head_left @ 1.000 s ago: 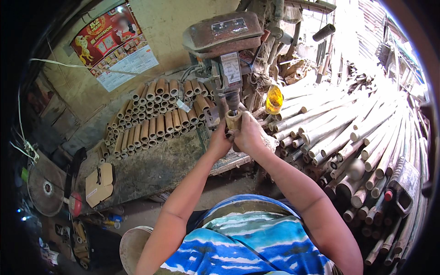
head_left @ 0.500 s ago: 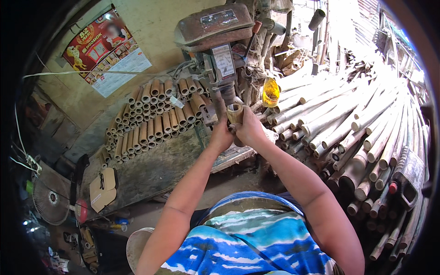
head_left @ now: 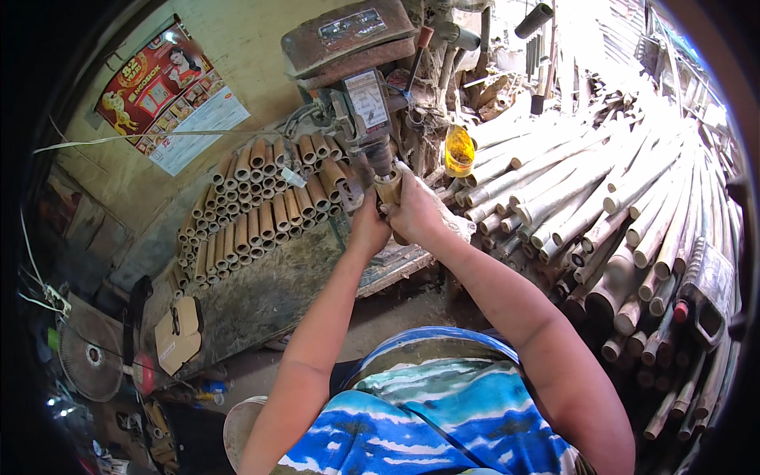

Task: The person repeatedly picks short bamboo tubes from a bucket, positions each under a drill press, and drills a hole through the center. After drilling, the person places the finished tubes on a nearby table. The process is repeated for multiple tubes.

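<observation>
Both my hands grip one short bamboo tube (head_left: pixel 388 190) under the spindle of a rusty drill press (head_left: pixel 348 43). My left hand (head_left: pixel 369 228) is closed round its left side, and my right hand (head_left: pixel 417 214) wraps its right side. The tube's open top faces the drill chuck (head_left: pixel 380 158), whose lower end is right at the opening. How far the bit reaches inside is hidden. Beside my right hand lies a pale cloth-like bundle (head_left: pixel 453 225).
Cut bamboo tubes (head_left: pixel 269 218) are stacked on the wooden bench (head_left: pixel 269 289) to the left. Long bamboo poles (head_left: pixel 586 206) fill the right side. A yellow container (head_left: pixel 459 152) hangs behind my right hand. A fan (head_left: pixel 93 356) and a cardboard piece (head_left: pixel 177 336) sit far left.
The view has shifted slightly. The bamboo tube in my hands has come in line with the drill chuck, and my left fingers, upright beside the chuck before, are now lower round the tube.
</observation>
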A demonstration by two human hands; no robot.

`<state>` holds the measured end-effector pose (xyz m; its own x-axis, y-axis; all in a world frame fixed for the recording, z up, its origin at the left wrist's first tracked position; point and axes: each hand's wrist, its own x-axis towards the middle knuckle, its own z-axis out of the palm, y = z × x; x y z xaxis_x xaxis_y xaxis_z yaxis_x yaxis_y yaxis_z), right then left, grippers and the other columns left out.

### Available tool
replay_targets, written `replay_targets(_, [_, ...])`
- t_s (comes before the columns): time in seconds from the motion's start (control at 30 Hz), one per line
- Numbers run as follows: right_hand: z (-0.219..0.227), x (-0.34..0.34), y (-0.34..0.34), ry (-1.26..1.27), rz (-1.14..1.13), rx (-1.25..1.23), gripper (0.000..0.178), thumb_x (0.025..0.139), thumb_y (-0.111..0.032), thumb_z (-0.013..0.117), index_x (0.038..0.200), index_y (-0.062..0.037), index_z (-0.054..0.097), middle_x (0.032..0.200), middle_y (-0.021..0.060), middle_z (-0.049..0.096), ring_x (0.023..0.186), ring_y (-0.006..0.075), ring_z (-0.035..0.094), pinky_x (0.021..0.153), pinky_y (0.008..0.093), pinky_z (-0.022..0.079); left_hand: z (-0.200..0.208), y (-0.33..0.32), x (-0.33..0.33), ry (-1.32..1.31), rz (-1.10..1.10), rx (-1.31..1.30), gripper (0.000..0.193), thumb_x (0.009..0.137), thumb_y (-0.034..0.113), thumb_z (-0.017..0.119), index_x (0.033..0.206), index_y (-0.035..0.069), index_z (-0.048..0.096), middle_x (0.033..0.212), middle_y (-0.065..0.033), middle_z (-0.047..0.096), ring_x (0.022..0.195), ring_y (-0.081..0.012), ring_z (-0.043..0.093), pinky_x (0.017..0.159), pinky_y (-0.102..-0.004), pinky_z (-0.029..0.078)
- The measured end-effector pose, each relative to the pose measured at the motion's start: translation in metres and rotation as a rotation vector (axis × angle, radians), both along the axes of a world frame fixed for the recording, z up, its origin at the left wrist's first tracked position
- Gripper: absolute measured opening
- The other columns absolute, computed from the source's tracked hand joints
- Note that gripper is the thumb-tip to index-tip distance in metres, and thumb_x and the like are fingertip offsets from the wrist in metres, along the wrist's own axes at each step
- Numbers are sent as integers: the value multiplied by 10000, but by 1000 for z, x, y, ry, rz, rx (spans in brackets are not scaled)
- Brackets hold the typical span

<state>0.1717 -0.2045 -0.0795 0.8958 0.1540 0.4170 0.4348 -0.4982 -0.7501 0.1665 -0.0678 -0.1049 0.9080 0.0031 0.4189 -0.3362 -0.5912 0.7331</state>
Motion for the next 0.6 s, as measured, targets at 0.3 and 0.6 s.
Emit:
replay_targets(0.3, [-19, -27, -4, -56, 30, -12, 515, 803, -36, 660, 1235, -1, 383, 1187, 313, 549, 1038, 515, 604, 874, 544, 517, -29, 9, -11, 45, -42, -31, 613, 874, 132, 706, 1425, 90, 440, 1214, -229, 672, 1131, -408, 652, 938, -446, 515])
replay_targets(0.6, [-7, -3, 6, 9, 3, -26, 482, 825, -77, 682, 1189, -4, 376, 1187, 303, 564, 1043, 516, 609, 868, 560, 515, -4, 7, -6, 23, 12, 44, 667, 895, 155, 675, 1497, 111, 392, 1222, -251, 673, 1110, -420, 663, 900, -467, 529])
